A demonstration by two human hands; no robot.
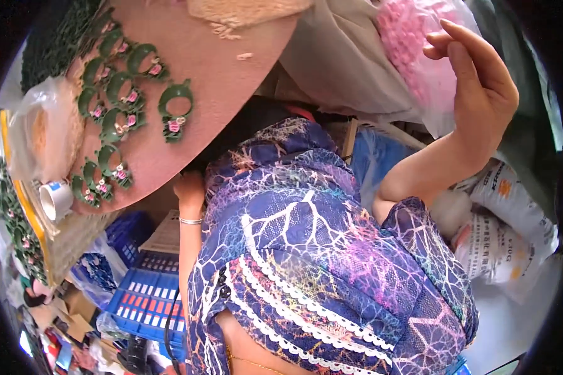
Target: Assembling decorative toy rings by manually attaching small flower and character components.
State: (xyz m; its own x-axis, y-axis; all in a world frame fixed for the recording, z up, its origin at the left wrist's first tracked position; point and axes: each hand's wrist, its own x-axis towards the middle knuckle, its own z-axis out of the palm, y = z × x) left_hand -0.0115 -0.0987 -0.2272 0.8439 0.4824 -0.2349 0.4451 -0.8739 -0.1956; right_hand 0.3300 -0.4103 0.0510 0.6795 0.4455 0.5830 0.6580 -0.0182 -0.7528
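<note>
My right hand (485, 87) is raised at the upper right with its fingers loosely bent and apart, and nothing shows in it. Its fingertips are beside a clear plastic bag (441, 112) of small pink pieces (406, 47). Down by the edge of the round pinkish table (225, 81), my left hand (189, 186) is partly in shadow, its fingers hidden; a bracelet circles that wrist. Several green rings with small pink roses and leaves lie on the table's left half, one green ring (167, 100) nearest the middle.
A pile of cream-coloured pieces (250, 14) sits at the table's far edge. At its left stand a clear bag (40, 137) and a white cup (56, 200). Blue crates (145, 300) are below on the left; printed white sacks (494, 247) are stacked at right. Grey cloth (344, 62) hangs beside the table.
</note>
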